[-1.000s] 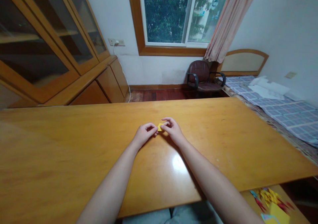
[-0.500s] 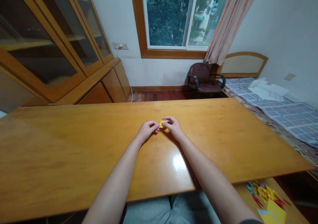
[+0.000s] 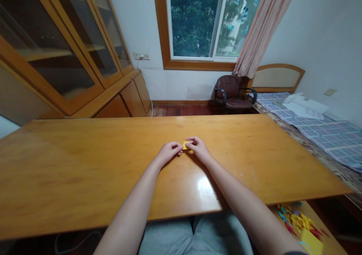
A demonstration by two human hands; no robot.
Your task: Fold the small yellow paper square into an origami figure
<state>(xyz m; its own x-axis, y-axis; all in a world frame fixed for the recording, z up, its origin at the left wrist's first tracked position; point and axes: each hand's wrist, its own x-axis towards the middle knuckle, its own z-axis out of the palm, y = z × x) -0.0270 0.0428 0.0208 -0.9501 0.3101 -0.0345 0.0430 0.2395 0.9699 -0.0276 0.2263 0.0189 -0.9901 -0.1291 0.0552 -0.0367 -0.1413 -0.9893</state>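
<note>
Between my two hands, just above the wooden table [image 3: 93, 172], is a small piece of yellow paper [image 3: 185, 145]. My left hand [image 3: 170, 151] pinches its left edge between thumb and fingers. On the other side my right hand [image 3: 197, 148] grips the paper's right part, its thumb and fingers closed on it. Fingers cover much of the paper, so its exact folds are too small to make out.
A lower surface [image 3: 329, 243] at the bottom right holds a pile of small colourful folded pieces [image 3: 299, 219] and yellow sheets [image 3: 311, 241]. Beyond the table stand a brown armchair [image 3: 230, 91] and a bed [image 3: 316, 123]. A glass-door cabinet [image 3: 82, 92] is at left.
The whole view has shifted slightly as the head camera moved. Both hands keep hold of the yellow paper in nearly the same pose.
</note>
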